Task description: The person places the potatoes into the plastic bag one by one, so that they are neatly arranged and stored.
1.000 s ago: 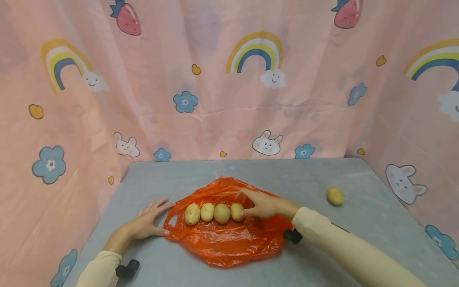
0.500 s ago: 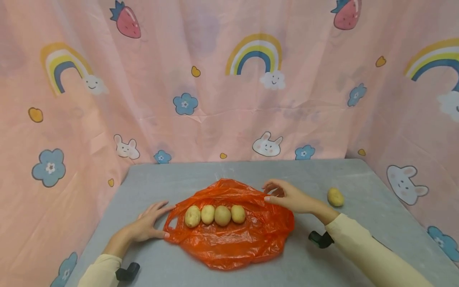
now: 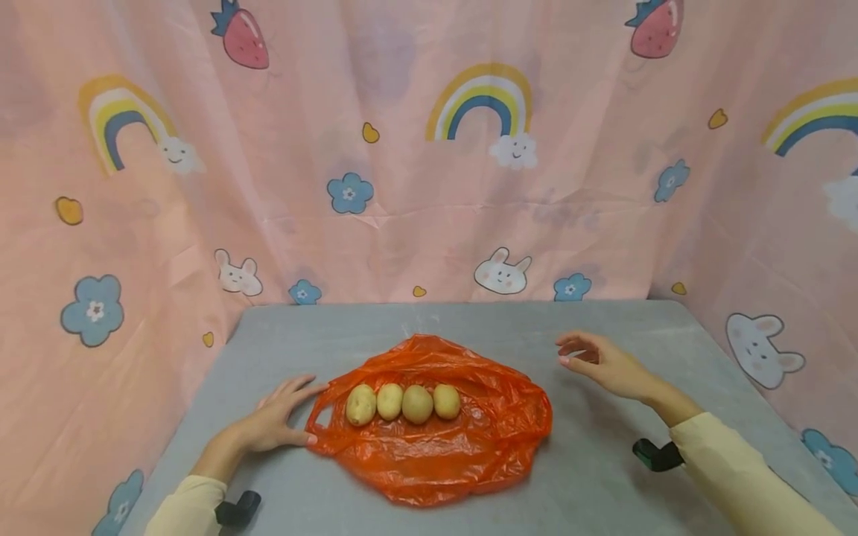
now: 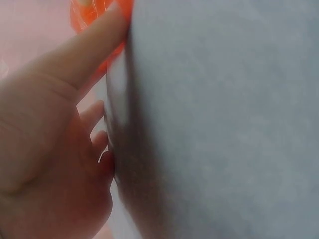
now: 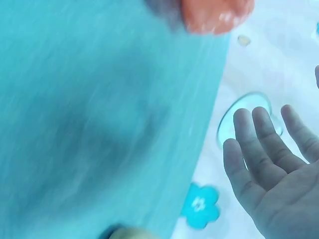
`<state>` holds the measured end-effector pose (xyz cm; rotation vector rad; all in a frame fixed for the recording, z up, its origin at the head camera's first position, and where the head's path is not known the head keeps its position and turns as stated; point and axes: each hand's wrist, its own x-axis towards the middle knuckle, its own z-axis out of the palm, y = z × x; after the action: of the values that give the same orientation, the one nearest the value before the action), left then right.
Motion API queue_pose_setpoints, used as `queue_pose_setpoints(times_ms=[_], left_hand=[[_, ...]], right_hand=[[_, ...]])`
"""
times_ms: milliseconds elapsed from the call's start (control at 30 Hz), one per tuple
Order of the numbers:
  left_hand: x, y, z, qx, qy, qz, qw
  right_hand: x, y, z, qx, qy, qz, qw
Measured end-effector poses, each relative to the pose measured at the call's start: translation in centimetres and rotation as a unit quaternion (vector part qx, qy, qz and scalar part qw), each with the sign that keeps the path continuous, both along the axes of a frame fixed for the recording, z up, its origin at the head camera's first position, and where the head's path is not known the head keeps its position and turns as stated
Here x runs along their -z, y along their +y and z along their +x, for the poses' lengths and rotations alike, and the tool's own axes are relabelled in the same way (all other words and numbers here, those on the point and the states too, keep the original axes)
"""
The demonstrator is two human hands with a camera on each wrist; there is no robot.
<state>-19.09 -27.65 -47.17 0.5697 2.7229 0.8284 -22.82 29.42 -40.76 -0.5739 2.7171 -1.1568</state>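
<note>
An orange-red plastic bag (image 3: 429, 469) lies spread out on the grey table. Across its middle sits a row of several round, pale yellow potatoes (image 3: 361, 406), one of them a browner shade (image 3: 417, 405). My left hand (image 3: 271, 418) rests at the bag's left end, thumb and fingers spread, their tips touching its edge by the handle hole. In the left wrist view the thumb (image 4: 94, 42) lies along the orange plastic. Past the bag's right end, my right hand (image 3: 613, 366) hovers over the table with fingers loosely bent and nothing in them.
A rounded yellowish thing (image 5: 133, 233) peeks in at the bottom of the right wrist view. The table (image 3: 590, 476) is bordered at its back and sides by a pink patterned curtain (image 3: 415, 246). Black camera mounts (image 3: 660, 455) stick out from both wrists.
My right hand has left the rightmost potato and moved right, off the bag. It now hides the lone potato seen earlier at the table's right. The left hand has stayed in place.
</note>
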Motion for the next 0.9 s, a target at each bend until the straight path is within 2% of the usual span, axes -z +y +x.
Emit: queue_pose_setpoints(times_ms=[267,467,667,900], left_hand=[[-0.2,0.0,-0.1,-0.003,-0.006,0.002,1.0000],[0.1,0.1,-0.1,-0.004,-0.003,0.001,1.0000],[0.0,0.0,-0.1,-0.006,0.001,0.000,1.0000],[0.2,0.1,-0.1,0.001,0.002,0.008,1.0000]], right_hand=[[0.5,3.2,-0.3,0.042,0.019,0.032,0.9984],[0.7,5.3,-0.5,0.070,0.000,0.061,0.9957],[0.8,6.7,-0.5,0.075,-0.002,0.070,0.9947],[1.4,7.8,-0.3,0.071,0.017,0.074,0.9946]])
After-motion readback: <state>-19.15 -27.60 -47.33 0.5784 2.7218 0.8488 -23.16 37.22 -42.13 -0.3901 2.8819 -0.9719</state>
